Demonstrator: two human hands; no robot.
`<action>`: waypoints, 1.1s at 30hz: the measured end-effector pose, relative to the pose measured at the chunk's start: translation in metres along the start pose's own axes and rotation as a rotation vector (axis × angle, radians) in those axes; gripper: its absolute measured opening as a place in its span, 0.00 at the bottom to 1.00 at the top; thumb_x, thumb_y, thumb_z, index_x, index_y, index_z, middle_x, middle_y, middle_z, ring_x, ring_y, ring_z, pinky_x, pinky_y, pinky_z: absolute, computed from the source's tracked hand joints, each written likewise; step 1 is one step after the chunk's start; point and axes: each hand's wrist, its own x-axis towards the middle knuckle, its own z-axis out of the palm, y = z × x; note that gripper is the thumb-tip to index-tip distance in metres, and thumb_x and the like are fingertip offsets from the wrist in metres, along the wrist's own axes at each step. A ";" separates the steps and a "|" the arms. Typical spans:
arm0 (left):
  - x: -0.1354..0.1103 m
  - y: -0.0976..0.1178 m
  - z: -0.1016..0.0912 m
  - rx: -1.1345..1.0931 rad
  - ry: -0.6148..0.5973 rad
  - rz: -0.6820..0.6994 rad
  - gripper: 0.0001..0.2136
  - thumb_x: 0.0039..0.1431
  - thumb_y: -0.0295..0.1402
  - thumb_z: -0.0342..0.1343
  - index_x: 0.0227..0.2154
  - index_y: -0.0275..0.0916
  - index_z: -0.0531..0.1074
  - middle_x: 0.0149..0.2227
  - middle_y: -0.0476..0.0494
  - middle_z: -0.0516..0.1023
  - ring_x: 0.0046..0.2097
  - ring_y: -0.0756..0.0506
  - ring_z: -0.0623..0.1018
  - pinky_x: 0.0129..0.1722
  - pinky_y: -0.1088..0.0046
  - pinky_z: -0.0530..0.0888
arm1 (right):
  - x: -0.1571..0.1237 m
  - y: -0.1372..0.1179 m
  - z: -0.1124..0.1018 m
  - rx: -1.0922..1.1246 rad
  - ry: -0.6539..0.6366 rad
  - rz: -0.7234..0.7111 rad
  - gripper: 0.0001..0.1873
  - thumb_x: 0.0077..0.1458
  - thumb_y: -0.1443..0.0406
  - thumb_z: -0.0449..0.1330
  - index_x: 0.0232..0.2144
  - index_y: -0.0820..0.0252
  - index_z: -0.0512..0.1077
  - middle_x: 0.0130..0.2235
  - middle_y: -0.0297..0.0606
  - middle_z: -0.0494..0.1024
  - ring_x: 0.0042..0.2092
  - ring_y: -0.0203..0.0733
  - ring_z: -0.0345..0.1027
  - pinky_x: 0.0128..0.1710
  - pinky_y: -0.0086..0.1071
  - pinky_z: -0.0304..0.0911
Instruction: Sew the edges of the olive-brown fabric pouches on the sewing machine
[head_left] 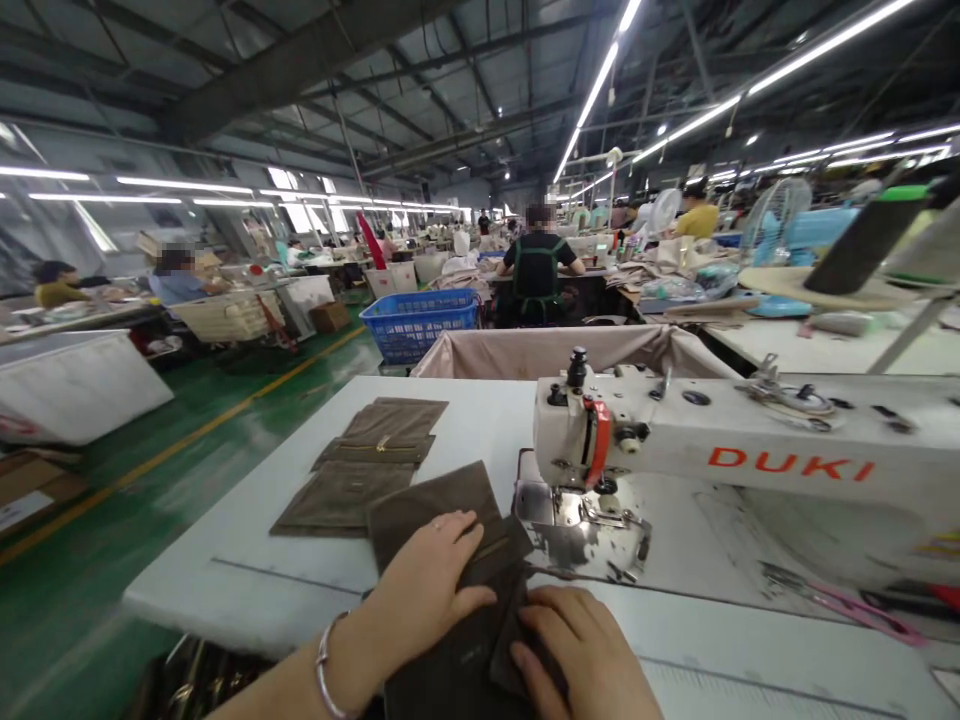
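Observation:
My left hand [420,580] lies fairly flat on a dark brown fabric panel [431,500] with a zipper strip, its thumb out to the side. Beside it, my right hand [585,650] curls its fingers over a smaller dark fabric piece [510,635] at the panel's right edge. Just beyond the hands stands a white sewing machine [637,430] marked DUKI; the fabric's corner is close to its metal needle plate [547,500]. To the left rests a stack of similar brown panels [345,495], a zipper showing on one.
Pink-handled snips [862,610] lie under the machine arm at right. Behind the white table [247,540] are a cloth-lined bin [540,350] and a blue basket [420,325]. A thread cone [862,245] stands at right. Co-workers sit farther back, one in a black shirt [538,265].

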 end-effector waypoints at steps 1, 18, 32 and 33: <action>0.000 -0.002 0.011 0.000 0.003 -0.012 0.28 0.52 0.40 0.68 0.55 0.35 0.71 0.61 0.33 0.68 0.61 0.33 0.67 0.63 0.52 0.61 | -0.002 0.000 0.001 0.002 -0.011 0.015 0.14 0.57 0.70 0.60 0.46 0.52 0.73 0.47 0.37 0.78 0.47 0.47 0.72 0.47 0.39 0.71; -0.013 0.052 -0.037 -1.118 -0.099 -0.161 0.15 0.57 0.40 0.62 0.43 0.36 0.76 0.39 0.44 0.80 0.43 0.41 0.77 0.43 0.70 0.72 | 0.026 -0.027 -0.073 0.189 0.095 0.182 0.05 0.61 0.63 0.58 0.36 0.52 0.75 0.48 0.40 0.74 0.51 0.47 0.68 0.49 0.39 0.68; -0.032 0.079 -0.044 -1.371 0.122 -0.328 0.14 0.47 0.42 0.69 0.30 0.36 0.77 0.30 0.45 0.77 0.35 0.44 0.75 0.37 0.72 0.72 | 0.036 -0.038 -0.108 0.220 -0.034 0.096 0.08 0.61 0.66 0.58 0.28 0.54 0.72 0.36 0.33 0.79 0.39 0.39 0.74 0.39 0.30 0.67; -0.032 0.078 -0.042 -1.370 0.128 -0.323 0.14 0.47 0.42 0.69 0.29 0.36 0.77 0.29 0.45 0.75 0.34 0.45 0.74 0.36 0.73 0.71 | 0.036 -0.038 -0.107 0.229 -0.021 0.107 0.08 0.60 0.66 0.58 0.28 0.54 0.72 0.35 0.33 0.79 0.38 0.39 0.73 0.38 0.30 0.67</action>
